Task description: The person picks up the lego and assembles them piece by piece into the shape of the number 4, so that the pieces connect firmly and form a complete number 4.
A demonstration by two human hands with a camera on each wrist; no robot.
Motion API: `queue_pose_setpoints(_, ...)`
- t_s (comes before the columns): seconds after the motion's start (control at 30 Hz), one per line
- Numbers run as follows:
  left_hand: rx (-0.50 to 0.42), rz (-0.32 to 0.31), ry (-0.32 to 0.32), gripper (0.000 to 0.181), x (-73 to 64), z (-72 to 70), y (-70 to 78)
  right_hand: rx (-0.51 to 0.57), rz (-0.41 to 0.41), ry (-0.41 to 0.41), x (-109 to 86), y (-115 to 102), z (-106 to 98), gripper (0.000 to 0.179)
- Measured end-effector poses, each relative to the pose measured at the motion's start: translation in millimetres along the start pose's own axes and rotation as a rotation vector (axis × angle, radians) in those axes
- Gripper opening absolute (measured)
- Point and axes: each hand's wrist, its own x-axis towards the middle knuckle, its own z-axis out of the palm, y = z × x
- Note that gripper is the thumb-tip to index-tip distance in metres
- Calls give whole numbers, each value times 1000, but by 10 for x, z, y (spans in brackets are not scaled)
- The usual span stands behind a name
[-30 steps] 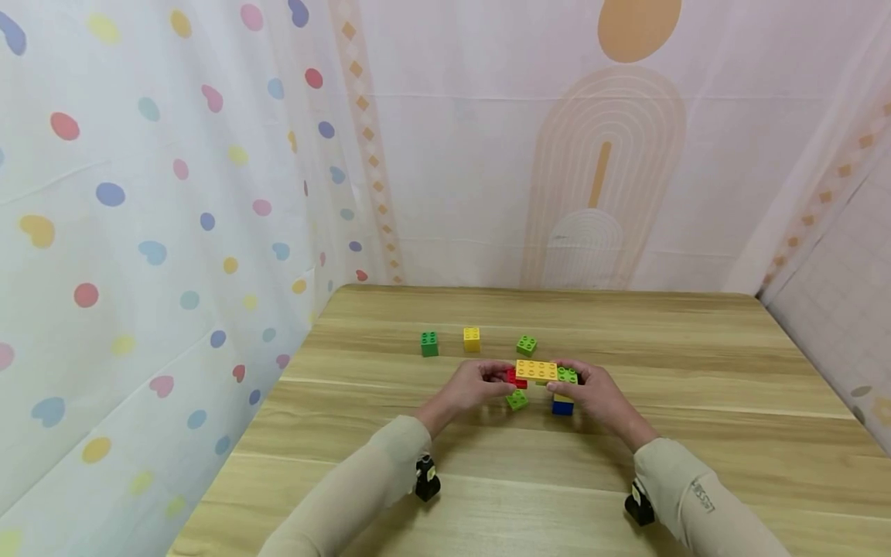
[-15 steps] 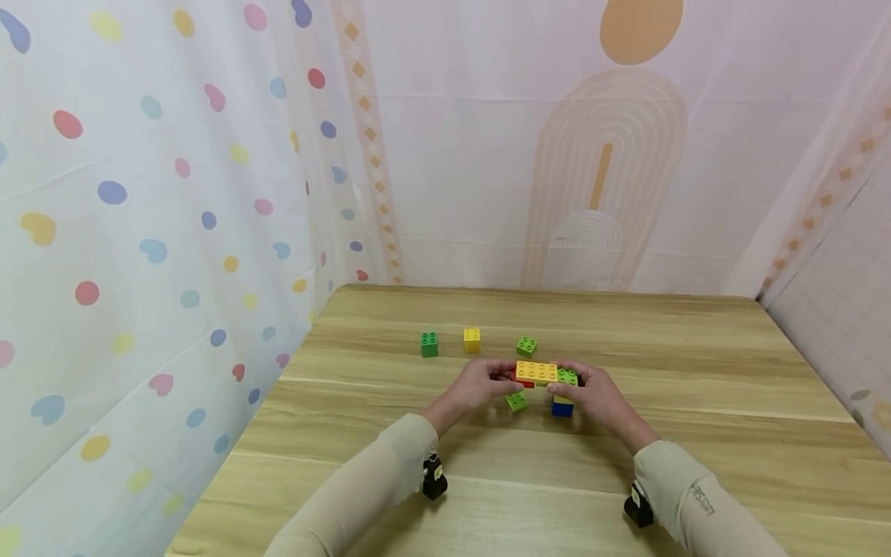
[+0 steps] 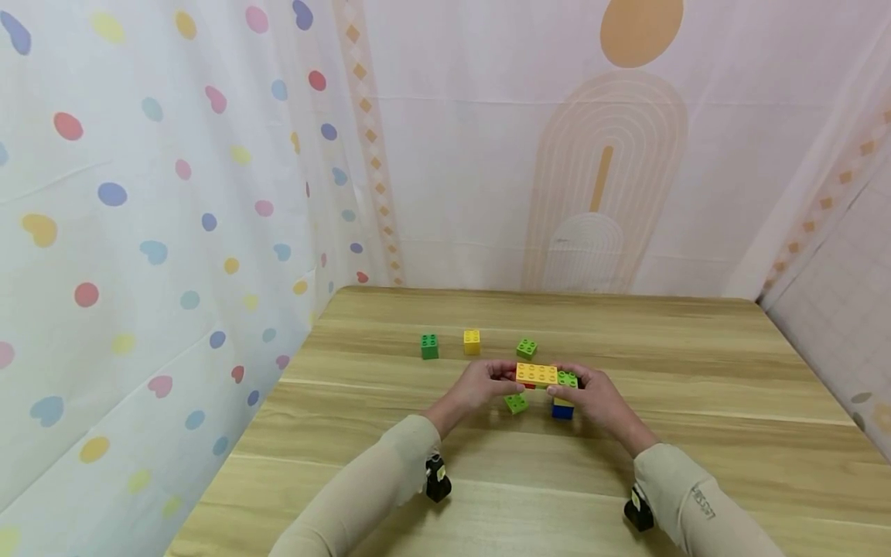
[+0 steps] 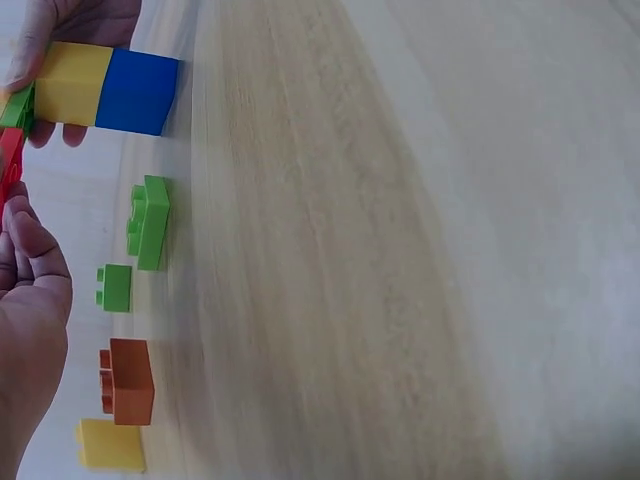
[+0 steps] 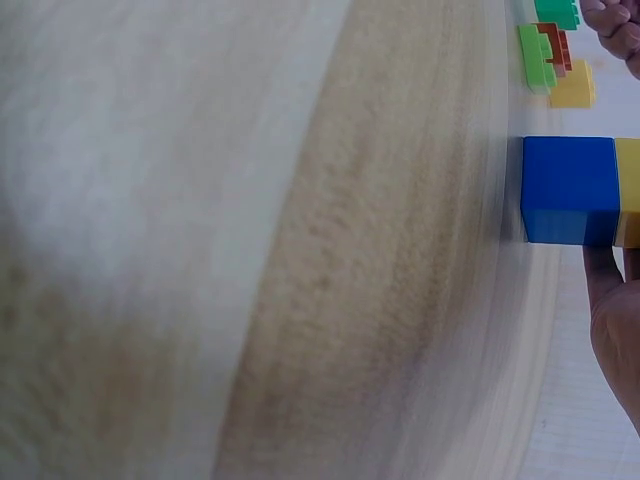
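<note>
Where the wooden table (image 3: 529,487) lies under the work, 2 hands meet: the right hand (image 3: 600,398) grips a stack of bricks (image 4: 107,88), and the left hand (image 3: 479,384) pinches a red brick (image 4: 12,150). The stack stands on the wood or just above it; I cannot tell which. It should be light, rigid and hard to damage, best taken by its flat sides with 1 thumb opposite the fingers. The yellow 8-stud brick (image 3: 537,374) juts leftward from its top, so pressing that end would probably lever it loose. The smaller red brick, beneath that overhang, looks smooth, perhaps slippery, and suits a firm fingertip pinch.
</note>
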Motion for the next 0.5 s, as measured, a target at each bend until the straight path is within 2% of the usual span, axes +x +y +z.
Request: queue_pose_setpoints(0.5, -79, -28, -9, 34, 20, -8, -4, 0, 1, -2, 8, -4, -5, 55)
